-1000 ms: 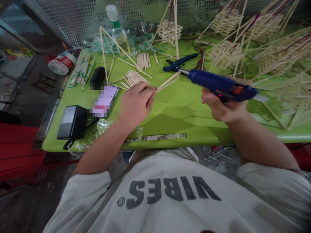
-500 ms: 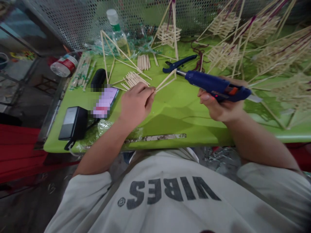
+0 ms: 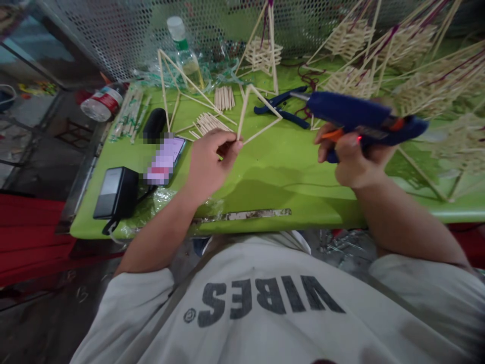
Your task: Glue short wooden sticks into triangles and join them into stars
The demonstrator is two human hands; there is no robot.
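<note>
Stick frame (image 3: 243, 112), mid-picture: we saw the left hand (image 3: 212, 161) pinching one end, presumably for access; at right, the right hand (image 3: 356, 164) gripped a glue gun (image 3: 346, 117).

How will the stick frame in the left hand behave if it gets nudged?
The stick frame would probably feel light, being slender with a mostly open middle. Its thin sticks likely stay fairly stiff, since they look straight extending from the left hand. The corners may be fragile, as the sticks meet there only near their ends.
</note>
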